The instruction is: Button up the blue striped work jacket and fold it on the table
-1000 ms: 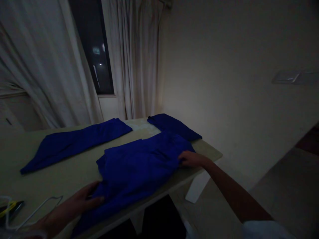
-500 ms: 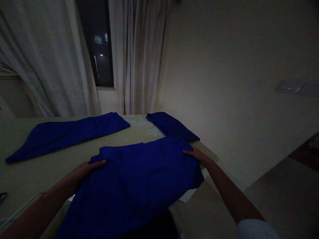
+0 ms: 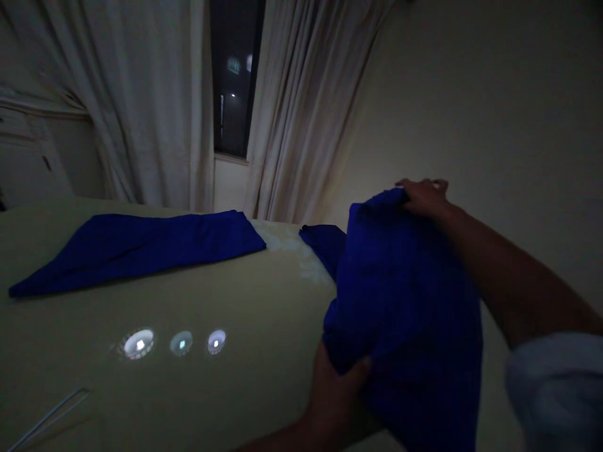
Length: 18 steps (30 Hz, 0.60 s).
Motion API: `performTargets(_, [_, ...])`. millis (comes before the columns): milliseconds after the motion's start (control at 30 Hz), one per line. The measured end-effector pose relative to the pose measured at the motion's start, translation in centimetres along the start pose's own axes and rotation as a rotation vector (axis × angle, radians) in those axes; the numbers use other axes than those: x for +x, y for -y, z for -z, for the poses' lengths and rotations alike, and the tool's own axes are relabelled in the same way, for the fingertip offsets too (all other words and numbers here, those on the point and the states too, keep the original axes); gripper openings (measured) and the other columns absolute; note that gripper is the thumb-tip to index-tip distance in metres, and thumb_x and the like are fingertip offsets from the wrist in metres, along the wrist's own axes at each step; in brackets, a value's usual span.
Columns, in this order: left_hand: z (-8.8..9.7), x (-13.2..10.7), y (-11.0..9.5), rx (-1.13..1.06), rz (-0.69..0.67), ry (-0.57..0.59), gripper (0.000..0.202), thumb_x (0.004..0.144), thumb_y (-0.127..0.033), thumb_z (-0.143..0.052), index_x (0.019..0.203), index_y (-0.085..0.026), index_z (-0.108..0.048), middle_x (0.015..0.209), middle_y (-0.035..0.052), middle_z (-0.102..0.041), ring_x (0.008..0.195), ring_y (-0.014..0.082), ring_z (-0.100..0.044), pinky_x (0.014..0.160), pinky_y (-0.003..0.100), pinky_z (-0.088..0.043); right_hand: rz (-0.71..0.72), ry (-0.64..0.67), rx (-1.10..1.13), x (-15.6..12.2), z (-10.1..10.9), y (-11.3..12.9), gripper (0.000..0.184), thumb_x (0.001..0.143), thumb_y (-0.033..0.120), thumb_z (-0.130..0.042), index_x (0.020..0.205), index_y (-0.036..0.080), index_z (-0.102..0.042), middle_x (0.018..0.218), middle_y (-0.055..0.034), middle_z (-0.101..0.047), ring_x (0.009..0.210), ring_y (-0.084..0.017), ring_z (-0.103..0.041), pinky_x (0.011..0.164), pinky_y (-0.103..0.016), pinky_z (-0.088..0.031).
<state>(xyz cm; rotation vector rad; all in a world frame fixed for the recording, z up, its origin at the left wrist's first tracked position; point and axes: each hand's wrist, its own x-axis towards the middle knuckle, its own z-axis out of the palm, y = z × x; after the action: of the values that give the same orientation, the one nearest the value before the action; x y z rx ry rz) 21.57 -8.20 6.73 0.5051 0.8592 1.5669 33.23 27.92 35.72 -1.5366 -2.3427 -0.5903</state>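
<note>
A blue garment (image 3: 409, 301), which looks like a pair of trousers, hangs between my two hands at the right side of the table. My left hand (image 3: 335, 390) grips its lower left edge, with the thumb lying over the cloth. Higher up and farther away, my right hand (image 3: 426, 196) holds the top edge, some of its fingers raised. The lower end of the cloth runs out of the frame. Behind it, a folded dark blue garment (image 3: 325, 242) is partly covered from view. Another blue garment (image 3: 146, 248) lies folded lengthwise on the left of the table.
The glossy pale table (image 3: 264, 314) reflects several ceiling lights. A thin white cable (image 3: 51, 414) loops at its near left corner. Beyond stand long curtains (image 3: 151, 113), a dark window (image 3: 235, 81) and a pale cabinet (image 3: 32, 157). A plain wall (image 3: 494, 113) rises on the right.
The held garment has swung right and turned from level to upright. My right hand has risen, while my left hand has moved right and lower. The view has shifted left.
</note>
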Motion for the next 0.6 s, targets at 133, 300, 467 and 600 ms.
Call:
performTargets(133, [-1.1, 2.6, 3.1, 0.027, 0.218, 0.138, 0.109, 0.063, -0.04, -0.09, 0.155, -0.017, -0.037, 0.12, 0.0197, -0.072, 0.089, 0.0252, -0.076, 0.079, 0.035, -0.06, 0.106, -0.096, 0.223, 1.2, -6.4, 13.9, 0.058, 0.096, 0.024, -0.066, 0.151, 0.015, -0.05, 0.15, -0.0242, -0.054, 0.14, -0.04, -0.046, 0.115, -0.068, -0.027])
performTargets(300, [14.0, 7.3, -5.3, 0.706, -0.091, -0.144, 0.057, 0.088, -0.046, -0.06, 0.138, -0.021, -0.053, 0.125, 0.0154, -0.07, 0.095, 0.0252, -0.073, 0.084, 0.04, -0.059, 0.425, 0.234, 0.461, -14.5, -19.1, 26.6, 0.05, 0.093, 0.034, -0.072, 0.14, 0.022, -0.063, 0.139, -0.0117, -0.069, 0.127, -0.027, -0.062, 0.11, -0.04, -0.048])
performTargets(467, [26.6, 14.7, -17.7, 1.641, -0.424, -0.471, 0.062, 0.09, -0.042, -0.053, 0.14, -0.006, -0.057, 0.152, 0.0272, -0.054, 0.141, 0.0416, -0.051, 0.117, 0.057, -0.041, 0.406, 0.283, 0.716, -25.5, -22.8, 28.2, 0.044, 0.106, 0.036, -0.051, 0.146, 0.021, -0.058, 0.152, -0.012, -0.059, 0.139, -0.026, -0.053, 0.12, -0.044, -0.037])
performTargets(600, [29.3, 17.7, -21.6, 2.014, -0.199, -0.521, 0.062, 0.104, -0.046, -0.041, 0.149, -0.006, -0.053, 0.159, 0.0272, -0.047, 0.142, 0.0453, -0.049, 0.111, 0.058, -0.044, 0.383, 0.279, 0.774, -25.4, -21.8, 27.5, 0.038, 0.103, 0.035, -0.058, 0.137, 0.021, -0.064, 0.141, -0.0108, -0.065, 0.132, -0.025, -0.057, 0.115, -0.042, -0.041])
